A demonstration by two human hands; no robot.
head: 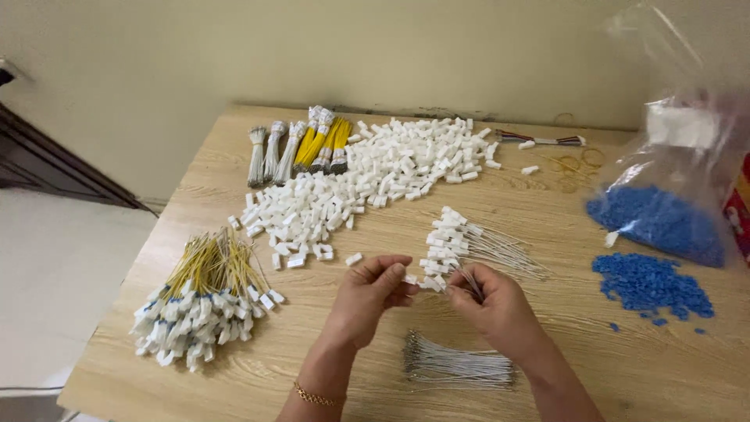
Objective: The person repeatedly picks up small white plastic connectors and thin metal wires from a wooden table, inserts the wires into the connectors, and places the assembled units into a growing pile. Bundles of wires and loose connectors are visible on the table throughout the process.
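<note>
Clear plastic bag (678,148) at right edge of wooden table (547,375), mouth standing open and upward, lower part filled with small blue pieces (656,223); white rectangular label or slip (681,125) visible through the film near the top, print too blurred to make out. Red package (739,211) with some white on it just behind the bag at far right, cropped by the frame edge, shape not determinable. No signs or screens in view.
</note>
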